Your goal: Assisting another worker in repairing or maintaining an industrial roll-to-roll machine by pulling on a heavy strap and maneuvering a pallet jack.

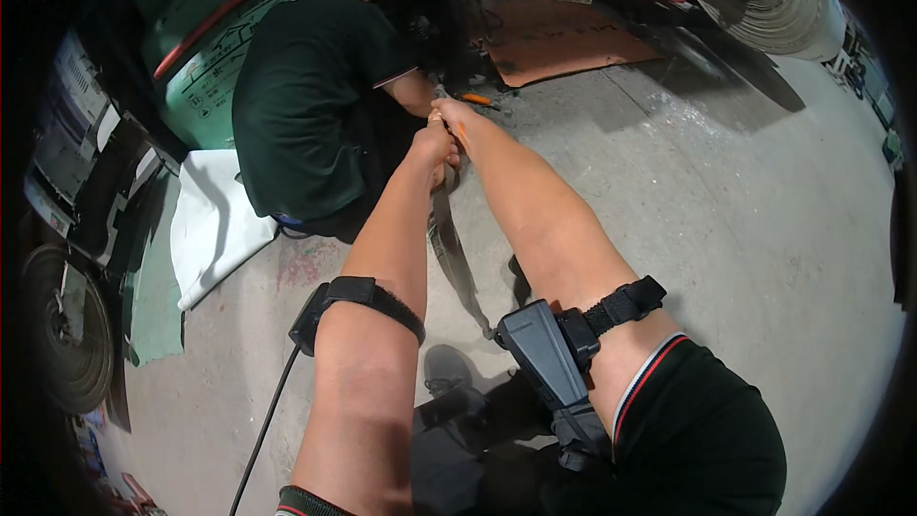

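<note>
Grey strap [449, 239] is gripped by left hand [435, 145] and right hand [455, 118], stretched away from the body | slip risk (co-worker [306, 86] crouched close) if strap is jerked loose

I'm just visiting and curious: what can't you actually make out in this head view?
- Far end of the grey strap: hidden behind the left hand and right hand.
- What the crouching co-worker handles: blocked by that person's body.
- Orange tool: too small to identify.
- Grey roll: cut off by the dark rim.
</note>
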`<action>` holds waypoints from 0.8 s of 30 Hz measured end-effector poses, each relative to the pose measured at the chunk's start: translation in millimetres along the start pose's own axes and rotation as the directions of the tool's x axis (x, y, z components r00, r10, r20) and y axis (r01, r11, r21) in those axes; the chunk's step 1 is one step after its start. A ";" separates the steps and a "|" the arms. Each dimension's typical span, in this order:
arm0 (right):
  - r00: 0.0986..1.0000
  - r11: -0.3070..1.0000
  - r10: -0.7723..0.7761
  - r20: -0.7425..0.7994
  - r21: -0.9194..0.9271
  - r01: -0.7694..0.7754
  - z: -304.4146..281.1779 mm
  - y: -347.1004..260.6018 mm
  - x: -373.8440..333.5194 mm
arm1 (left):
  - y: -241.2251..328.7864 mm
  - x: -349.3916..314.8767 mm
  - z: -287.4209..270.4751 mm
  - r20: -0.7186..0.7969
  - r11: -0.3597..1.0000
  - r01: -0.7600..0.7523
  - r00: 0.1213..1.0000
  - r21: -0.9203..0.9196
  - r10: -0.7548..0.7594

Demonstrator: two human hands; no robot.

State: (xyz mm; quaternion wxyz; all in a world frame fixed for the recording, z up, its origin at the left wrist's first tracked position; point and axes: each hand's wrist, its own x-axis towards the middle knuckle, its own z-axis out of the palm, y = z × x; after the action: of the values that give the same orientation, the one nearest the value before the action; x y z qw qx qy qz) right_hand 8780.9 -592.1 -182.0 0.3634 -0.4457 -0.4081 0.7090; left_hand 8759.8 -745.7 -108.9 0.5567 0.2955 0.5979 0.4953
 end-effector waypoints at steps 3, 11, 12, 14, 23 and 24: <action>1.000 1.000 0.004 -0.014 -0.026 -0.004 8.4 -0.2 -8.4 | -2.0 3.0 -10.1 0.027 0.999 -0.001 1.000 -0.037 0.002; 0.999 0.998 0.026 -0.024 -0.061 -0.027 1.4 -4.1 -14.6 | -0.4 3.5 -4.2 0.026 0.999 -0.004 1.000 -0.034 0.005; 0.999 0.998 0.017 -0.034 -0.062 -0.020 -4.9 -6.6 -11.3 | 0.1 3.1 1.1 0.037 1.000 -0.005 0.999 -0.031 0.006; 1.000 0.998 0.020 -0.016 -0.065 -0.021 8.0 -7.1 -21.1 | -0.1 3.6 -8.6 0.007 0.999 0.011 1.000 -0.032 -0.010; 0.998 0.998 -0.058 -0.009 -0.027 0.058 9.8 -8.3 -31.6 | -1.2 5.6 -7.0 0.041 0.998 0.010 0.999 -0.060 -0.008; 0.999 0.998 0.002 -0.034 -0.061 -0.004 6.1 -8.2 -29.7 | -1.2 5.6 -4.3 0.046 0.998 0.012 0.999 -0.058 -0.009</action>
State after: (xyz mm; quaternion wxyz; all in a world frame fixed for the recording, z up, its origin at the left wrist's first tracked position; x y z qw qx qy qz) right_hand 8786.5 -616.5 -162.9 0.3555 -0.4691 -0.4225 0.6893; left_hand 8754.7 -742.3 -112.6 0.5813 0.2872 0.5717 0.5028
